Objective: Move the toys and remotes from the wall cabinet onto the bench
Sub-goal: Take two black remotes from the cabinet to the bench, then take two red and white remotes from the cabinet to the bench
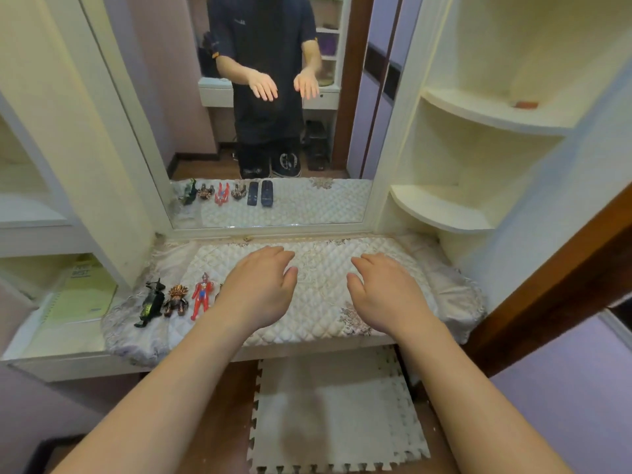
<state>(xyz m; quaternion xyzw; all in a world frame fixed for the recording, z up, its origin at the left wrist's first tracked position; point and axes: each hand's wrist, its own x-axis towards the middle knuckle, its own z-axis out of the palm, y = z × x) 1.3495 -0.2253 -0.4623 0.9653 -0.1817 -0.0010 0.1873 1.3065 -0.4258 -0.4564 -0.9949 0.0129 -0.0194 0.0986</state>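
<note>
1. I read the left hand point(260, 285) and the right hand point(386, 289) as palm-down above the quilted bench point(321, 316), fingers loosely spread, gripping nothing, set apart from each other
2. Three toys lie in a row near the bench's front left corner, left to right: black-green monster point(150, 302), brown spiky monster point(176, 300), red-and-silver figure point(201, 295)
3. The left wrist blocks my view of the rest of the row; the mirror point(154, 97) at the back edge reflects a fourth toy point(238, 191) and two dark remotes point(267, 193) lying side by side there
4. A foam mat point(335, 415) lies on the floor below the front edge; curved corner shelves point(441, 210) stand at the right end
</note>
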